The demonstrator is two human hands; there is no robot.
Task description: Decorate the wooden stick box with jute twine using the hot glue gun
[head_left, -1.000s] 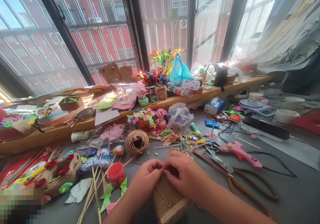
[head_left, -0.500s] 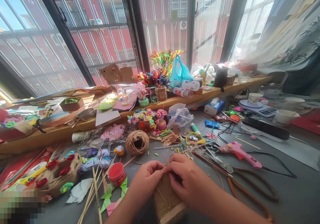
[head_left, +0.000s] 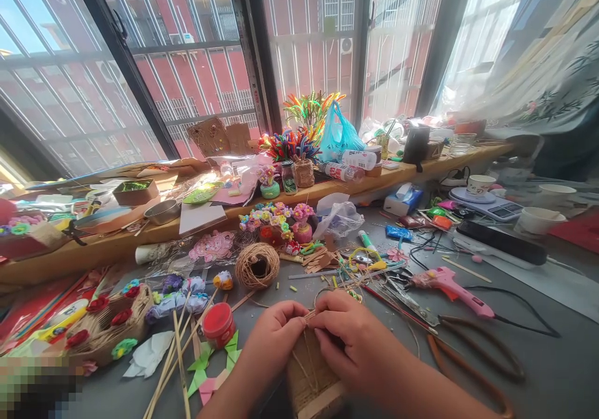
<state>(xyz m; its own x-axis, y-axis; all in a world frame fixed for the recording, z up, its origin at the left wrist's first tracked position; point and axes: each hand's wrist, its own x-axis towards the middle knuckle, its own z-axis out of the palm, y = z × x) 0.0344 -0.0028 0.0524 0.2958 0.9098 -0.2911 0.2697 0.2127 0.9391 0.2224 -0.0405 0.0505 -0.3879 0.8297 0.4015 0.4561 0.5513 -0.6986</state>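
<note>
My left hand (head_left: 279, 331) and my right hand (head_left: 347, 330) meet at the far end of a brown box (head_left: 303, 369) low in the view. Fingers of both are closed in a pinch on thin jute twine (head_left: 306, 338) at the box's upper edge. Strands of it run down over the box face in a narrow V. A flat wooden stick (head_left: 322, 400) lies across the near edge of the box. The twine ball (head_left: 257, 266) stands just beyond my left hand. My fingers partly hide the pinched twine.
A pink glue gun (head_left: 453, 288) and large scissors (head_left: 477, 350) lie to the right. A red-lidded jar (head_left: 218, 324), wooden skewers (head_left: 180, 363) and a flower-trimmed box (head_left: 107, 325) are on the left. A crowded wooden ledge (head_left: 262, 202) runs along the window.
The view has shifted very slightly. Both hands keep their pinch on the twine at the same place on the box, with only tiny finger movement.
</note>
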